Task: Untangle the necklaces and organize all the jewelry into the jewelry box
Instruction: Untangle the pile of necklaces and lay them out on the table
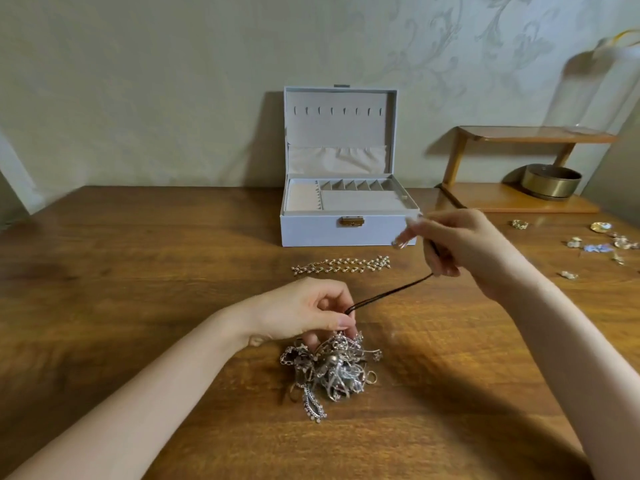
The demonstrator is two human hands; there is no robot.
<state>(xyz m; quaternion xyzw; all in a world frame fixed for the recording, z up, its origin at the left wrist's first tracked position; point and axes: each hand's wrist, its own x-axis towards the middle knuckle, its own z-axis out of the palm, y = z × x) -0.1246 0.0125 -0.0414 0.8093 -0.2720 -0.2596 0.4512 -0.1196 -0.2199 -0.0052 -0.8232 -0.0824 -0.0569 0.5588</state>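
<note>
Left hand (311, 313) pinches a thin dark cord (391, 291) atop tangled metal necklaces (329, 370), before the open white jewelry box (346, 232). Right hand (457, 247) grips the cord nearer the box.

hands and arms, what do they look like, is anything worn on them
Left forearm and right forearm are bare, with no sleeves in view. The left hand and right hand show no rings, watch or bracelet. The right hand's nails look long, though blurred.
</note>
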